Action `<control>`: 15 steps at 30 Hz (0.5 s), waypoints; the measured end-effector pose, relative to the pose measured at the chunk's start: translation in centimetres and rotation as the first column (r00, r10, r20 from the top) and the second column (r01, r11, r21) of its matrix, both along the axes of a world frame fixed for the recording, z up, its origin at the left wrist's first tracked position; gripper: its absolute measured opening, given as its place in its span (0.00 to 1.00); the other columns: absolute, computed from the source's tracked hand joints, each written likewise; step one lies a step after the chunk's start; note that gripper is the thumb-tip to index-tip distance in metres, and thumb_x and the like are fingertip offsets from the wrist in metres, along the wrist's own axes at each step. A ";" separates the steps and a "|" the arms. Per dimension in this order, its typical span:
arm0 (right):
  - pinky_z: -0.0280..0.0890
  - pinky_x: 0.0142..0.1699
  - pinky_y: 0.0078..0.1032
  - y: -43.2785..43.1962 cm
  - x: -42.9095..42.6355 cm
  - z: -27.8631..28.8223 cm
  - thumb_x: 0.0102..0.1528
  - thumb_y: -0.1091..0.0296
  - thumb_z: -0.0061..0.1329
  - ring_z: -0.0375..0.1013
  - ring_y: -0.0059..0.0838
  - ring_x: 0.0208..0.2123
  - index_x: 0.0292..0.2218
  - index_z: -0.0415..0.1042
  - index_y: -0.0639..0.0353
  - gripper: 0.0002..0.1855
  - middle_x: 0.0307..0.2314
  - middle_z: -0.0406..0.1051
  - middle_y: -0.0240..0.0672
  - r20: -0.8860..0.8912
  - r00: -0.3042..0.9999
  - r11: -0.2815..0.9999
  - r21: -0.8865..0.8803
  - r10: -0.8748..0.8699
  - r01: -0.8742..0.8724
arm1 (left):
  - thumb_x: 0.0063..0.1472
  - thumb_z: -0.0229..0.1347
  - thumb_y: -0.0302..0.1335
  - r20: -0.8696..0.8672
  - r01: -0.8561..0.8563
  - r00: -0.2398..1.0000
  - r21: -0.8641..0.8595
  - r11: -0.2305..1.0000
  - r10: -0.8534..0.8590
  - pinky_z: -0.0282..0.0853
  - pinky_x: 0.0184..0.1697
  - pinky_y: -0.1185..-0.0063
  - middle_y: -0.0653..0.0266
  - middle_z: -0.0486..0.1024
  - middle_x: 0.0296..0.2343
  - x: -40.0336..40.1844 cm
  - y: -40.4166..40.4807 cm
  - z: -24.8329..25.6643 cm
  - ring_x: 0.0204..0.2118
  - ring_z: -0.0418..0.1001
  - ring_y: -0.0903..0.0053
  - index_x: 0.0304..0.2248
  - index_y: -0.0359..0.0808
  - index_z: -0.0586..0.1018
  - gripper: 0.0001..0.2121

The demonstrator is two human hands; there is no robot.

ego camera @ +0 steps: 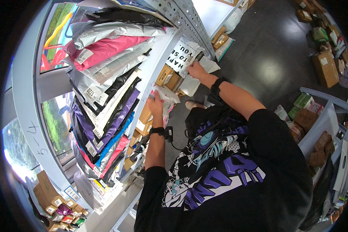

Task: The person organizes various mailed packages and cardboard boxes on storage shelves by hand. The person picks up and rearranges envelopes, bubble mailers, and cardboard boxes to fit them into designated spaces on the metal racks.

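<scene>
My right hand (195,70) has its fingers curled at the edge of a white plastic mailer with black print (182,56), on a shelf level below the upper board. My left hand (155,105) is by a white plastic mailer with pink print (166,95); whether it grips it cannot be told. Between the hands lie small cardboard boxes (164,74). On the upper shelf, left of my hands, plastic mailers stand packed in a row, among them a pink one (110,50), a purple one (123,116) and grey ones (104,32).
The white metal shelf's edge (150,84) runs beside my left hand. A perforated metal upright (188,21) rises beyond my right hand. Another shelf with boxes (306,119) stands at the right, and parcels lie on the dark floor (266,58) at the upper right.
</scene>
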State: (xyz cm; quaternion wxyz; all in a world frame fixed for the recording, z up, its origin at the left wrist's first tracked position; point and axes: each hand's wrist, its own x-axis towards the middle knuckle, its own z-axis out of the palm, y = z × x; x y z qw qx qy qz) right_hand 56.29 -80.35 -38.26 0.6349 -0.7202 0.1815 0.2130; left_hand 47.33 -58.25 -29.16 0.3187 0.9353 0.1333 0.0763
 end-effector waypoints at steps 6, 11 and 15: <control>0.65 0.33 0.23 5.2 -4.0 3.1 0.46 0.58 0.50 0.70 0.25 0.30 0.35 0.67 0.68 0.21 0.28 0.70 0.40 -0.050 0.790 0.757 0.327 0.612 -0.566 | 0.51 0.56 0.38 0.235 -0.130 0.966 0.078 0.988 0.108 0.64 0.36 0.68 0.49 0.72 0.34 -3.4 6.1 -3.4 0.32 0.70 0.59 0.40 0.27 0.71 0.23; 0.63 0.39 0.21 8.4 -6.5 8.6 0.45 0.53 0.54 0.69 0.29 0.35 0.40 0.65 0.75 0.31 0.34 0.70 0.43 0.192 0.842 0.719 0.446 0.504 -0.533 | 0.52 0.51 0.30 -0.300 -0.434 0.898 -0.485 0.759 0.321 0.62 0.42 0.79 0.60 0.70 0.35 -4.8 4.1 1.2 0.37 0.67 0.76 0.44 0.27 0.69 0.20; 0.63 0.40 0.24 11.9 -3.9 1.1 0.43 0.52 0.55 0.69 0.31 0.36 0.42 0.65 0.74 0.34 0.36 0.69 0.44 0.142 0.859 0.826 0.233 0.493 -0.513 | 0.51 0.48 0.27 -0.283 -0.277 0.945 -0.429 0.860 0.163 0.63 0.38 0.81 0.62 0.72 0.34 -3.3 4.4 1.1 0.34 0.69 0.78 0.44 0.26 0.69 0.20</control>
